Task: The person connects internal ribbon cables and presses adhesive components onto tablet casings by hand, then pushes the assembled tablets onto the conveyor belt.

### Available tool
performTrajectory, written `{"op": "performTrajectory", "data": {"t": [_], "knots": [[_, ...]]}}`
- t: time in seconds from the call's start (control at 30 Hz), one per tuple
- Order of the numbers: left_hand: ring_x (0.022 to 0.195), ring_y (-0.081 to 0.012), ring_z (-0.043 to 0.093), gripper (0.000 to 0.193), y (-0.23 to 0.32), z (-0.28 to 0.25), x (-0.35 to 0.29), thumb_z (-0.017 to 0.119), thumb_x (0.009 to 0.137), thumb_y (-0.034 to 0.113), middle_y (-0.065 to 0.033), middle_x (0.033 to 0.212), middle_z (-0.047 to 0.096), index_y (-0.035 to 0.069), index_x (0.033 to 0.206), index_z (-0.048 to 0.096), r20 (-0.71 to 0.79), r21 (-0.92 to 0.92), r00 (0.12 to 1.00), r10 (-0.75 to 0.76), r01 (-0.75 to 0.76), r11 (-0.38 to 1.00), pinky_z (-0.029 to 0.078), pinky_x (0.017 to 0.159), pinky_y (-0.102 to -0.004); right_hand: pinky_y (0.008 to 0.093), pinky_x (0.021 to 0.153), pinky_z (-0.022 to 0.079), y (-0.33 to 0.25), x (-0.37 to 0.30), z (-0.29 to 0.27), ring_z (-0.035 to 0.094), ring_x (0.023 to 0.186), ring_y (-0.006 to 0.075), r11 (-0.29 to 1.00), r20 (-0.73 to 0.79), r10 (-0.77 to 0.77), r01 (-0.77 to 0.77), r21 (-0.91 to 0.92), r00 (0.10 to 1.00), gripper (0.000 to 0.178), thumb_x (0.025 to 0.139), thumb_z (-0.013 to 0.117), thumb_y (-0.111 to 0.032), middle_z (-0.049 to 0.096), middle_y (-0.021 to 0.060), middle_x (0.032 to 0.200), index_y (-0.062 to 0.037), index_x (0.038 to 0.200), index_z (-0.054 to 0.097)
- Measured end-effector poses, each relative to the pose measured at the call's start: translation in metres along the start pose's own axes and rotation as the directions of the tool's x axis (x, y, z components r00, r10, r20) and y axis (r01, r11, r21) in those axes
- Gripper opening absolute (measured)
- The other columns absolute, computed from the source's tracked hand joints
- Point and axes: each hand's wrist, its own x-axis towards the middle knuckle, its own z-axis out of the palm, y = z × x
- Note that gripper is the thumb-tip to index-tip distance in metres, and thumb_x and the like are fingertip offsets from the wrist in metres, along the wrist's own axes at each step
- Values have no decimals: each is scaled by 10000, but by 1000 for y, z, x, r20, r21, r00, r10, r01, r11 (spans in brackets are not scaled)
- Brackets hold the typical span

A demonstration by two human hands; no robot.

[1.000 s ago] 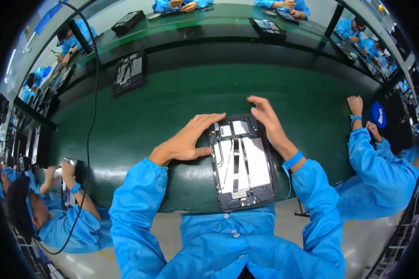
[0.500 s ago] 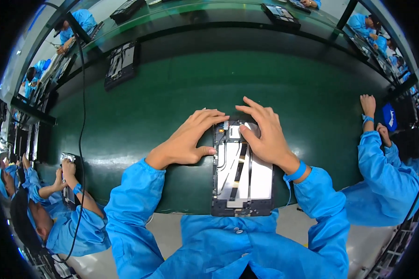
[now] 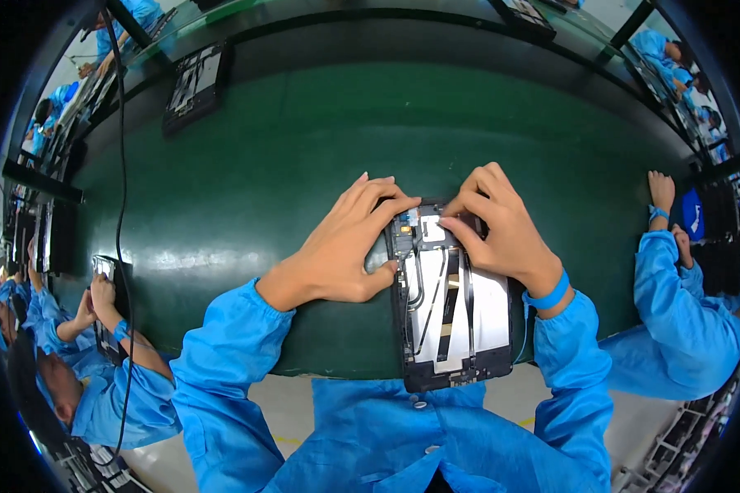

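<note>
An opened tablet (image 3: 489,308) lies in front of me at the table's near edge, its inside facing up with silver-white panels, dark ribbon cables and a black frame. My left hand (image 3: 337,246) holds its upper left corner, index finger on the top edge and thumb against the left side. Over the upper right part, my right hand (image 3: 503,226) is closed, thumb and fingertips pinched together beside a small white patch (image 3: 432,229). Whatever sits in that pinch is too small or hidden to make out. A blue band (image 3: 551,292) circles my right wrist, with a cord hanging from it.
The green table (image 3: 304,123) spreads out ahead. Another opened tablet (image 3: 196,86) rests at the far left below a glass shelf. A black cable (image 3: 122,205) hangs down at left. Co-workers in blue sit at left (image 3: 115,378) and right (image 3: 674,312).
My right hand has gone from spread fingers to a pinch near the tablet's top. The tablet has tilted slightly and sits a little further right in view, with my left hand still at its corner.
</note>
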Motion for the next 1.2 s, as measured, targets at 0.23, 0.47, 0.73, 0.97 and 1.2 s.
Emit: {"op": "performTrajectory", "data": {"t": [0.23, 0.47, 0.73, 0.97, 1.2], "knots": [[1583, -480, 387, 853, -2, -2, 1, 793, 789, 177, -228, 1531, 523, 52, 1592, 535, 15, -22, 1000, 3, -3, 1000, 184, 1370, -653, 394, 758, 486, -5, -4, 3, 566, 891, 286, 996, -33, -59, 57, -62, 998, 139, 857, 870, -57, 598, 90, 887, -34, 925, 751], [1585, -476, 389, 871, -5, -3, 2, 812, 781, 137, -220, 1524, 527, 59, 1602, 534, 36, -47, 999, 5, -4, 999, 185, 1370, -653, 396, 709, 471, -4, -8, 10, 560, 846, 278, 998, -53, -57, 55, -37, 997, 139, 864, 875, -55, 590, 88, 854, -32, 898, 742], [1567, -479, 393, 850, 8, 5, 3, 778, 764, 110, -217, 1481, 524, 66, 1577, 533, -29, -5, 999, -34, 34, 999, 165, 1369, -678, 396, 693, 466, -7, -7, 13, 550, 838, 281, 998, -84, -65, 63, -24, 994, 150, 799, 870, -24, 569, 91, 842, -37, 854, 731], [1560, -480, 396, 790, 8, 8, 2, 740, 800, 86, -220, 1491, 507, 60, 1562, 533, -32, -11, 999, -35, 34, 999, 163, 1367, -680, 384, 673, 464, -8, -8, 12, 545, 837, 274, 997, -84, -72, 71, -19, 994, 168, 759, 848, -3, 537, 80, 841, -49, 817, 697], [1546, -482, 414, 724, 8, 14, 2, 721, 837, 81, -227, 1480, 521, 56, 1540, 549, -78, 15, 996, -40, 41, 999, 193, 1361, -666, 396, 697, 472, -12, -10, 10, 552, 868, 282, 998, -53, -65, 66, 21, 997, 194, 729, 852, -7, 535, 74, 843, -52, 808, 680]]}}
